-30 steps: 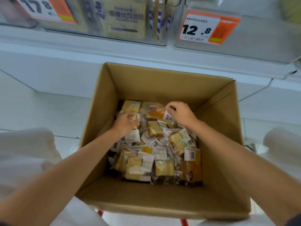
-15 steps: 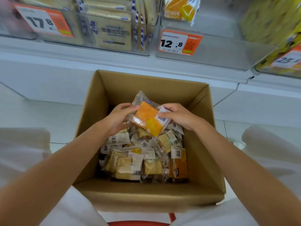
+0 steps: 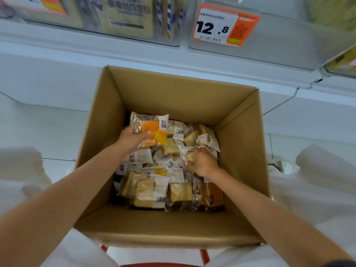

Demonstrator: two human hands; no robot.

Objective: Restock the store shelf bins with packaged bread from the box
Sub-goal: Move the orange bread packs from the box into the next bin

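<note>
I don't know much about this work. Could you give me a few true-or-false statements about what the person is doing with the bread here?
1. The left hand holds an orange packet above the pile. True.
2. The right hand is up at the shelf. False: it is down in the cardboard box, fingers curled round a small packet.
3. The cardboard box is empty. False: many packets lie in it.
4. The price tag on the clear bin above reads 12.8. True.
</note>
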